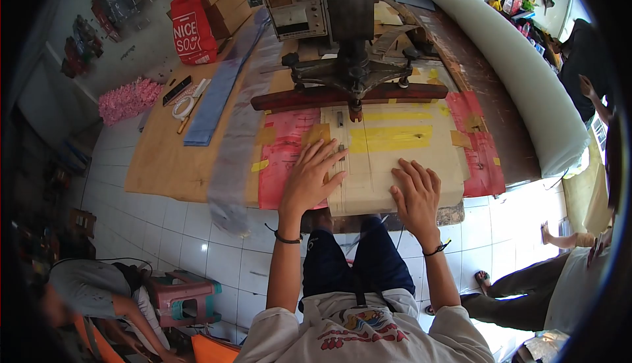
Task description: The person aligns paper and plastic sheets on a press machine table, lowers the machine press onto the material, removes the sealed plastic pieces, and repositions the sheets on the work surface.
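On the near side of the long, dark red bar (401, 93), the flat beige sheet (372, 182) with yellow strips (388, 141) lay beneath the left grip (311, 177) and right grip (419, 197), both unclenched, palms down. Its visible part stretched longest sideways, roughly parallel to the bar.

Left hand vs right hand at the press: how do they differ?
The left hand spans the left red strip and the beige sheet; the right hand is over beige only.
In the picture, the left hand angles up and right, the right hand slightly left.
The left hand reaches farther up toward the press.
Both are open, palm down.
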### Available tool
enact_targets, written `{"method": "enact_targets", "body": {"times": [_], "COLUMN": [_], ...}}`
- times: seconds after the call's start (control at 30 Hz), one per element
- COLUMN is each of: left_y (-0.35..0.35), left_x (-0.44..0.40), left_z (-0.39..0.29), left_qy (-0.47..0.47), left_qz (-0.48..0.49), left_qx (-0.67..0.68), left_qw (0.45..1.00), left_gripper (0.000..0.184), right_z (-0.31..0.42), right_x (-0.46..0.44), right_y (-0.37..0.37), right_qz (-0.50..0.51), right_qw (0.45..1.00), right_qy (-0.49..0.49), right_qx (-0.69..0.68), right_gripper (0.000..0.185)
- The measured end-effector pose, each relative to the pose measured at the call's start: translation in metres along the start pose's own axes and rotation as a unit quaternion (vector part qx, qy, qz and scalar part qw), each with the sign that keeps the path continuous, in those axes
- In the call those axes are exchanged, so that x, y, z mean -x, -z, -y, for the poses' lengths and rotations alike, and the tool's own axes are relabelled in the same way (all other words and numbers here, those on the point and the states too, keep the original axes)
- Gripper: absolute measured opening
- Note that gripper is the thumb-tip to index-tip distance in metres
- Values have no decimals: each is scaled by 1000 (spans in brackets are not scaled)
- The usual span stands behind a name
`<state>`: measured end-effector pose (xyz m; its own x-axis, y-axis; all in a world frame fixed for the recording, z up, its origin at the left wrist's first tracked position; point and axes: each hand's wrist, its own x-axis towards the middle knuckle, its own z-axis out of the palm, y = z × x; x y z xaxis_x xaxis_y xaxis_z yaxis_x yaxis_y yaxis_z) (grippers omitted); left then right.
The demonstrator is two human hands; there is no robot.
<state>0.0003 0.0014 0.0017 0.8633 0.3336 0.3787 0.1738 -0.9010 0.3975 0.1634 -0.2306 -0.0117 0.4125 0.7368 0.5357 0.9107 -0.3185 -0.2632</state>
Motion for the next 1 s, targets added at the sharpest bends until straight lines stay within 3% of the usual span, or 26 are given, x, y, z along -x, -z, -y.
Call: {"method": "enact_targets", "body": {"times": [1.0], "left_y": [-1], "left_x": [0], "left_z": [1], "left_qy": [9], "left_qz": [9], "left_qx": [0], "left_qw": [1000], "left_gripper": [51], "right_z": [1], "right_x": [6], "right_y": [3], "right_qz": [23], "right_qw": [999], "right_qy": [-6], "right_qx": [-25], "right_gripper": [41]}}
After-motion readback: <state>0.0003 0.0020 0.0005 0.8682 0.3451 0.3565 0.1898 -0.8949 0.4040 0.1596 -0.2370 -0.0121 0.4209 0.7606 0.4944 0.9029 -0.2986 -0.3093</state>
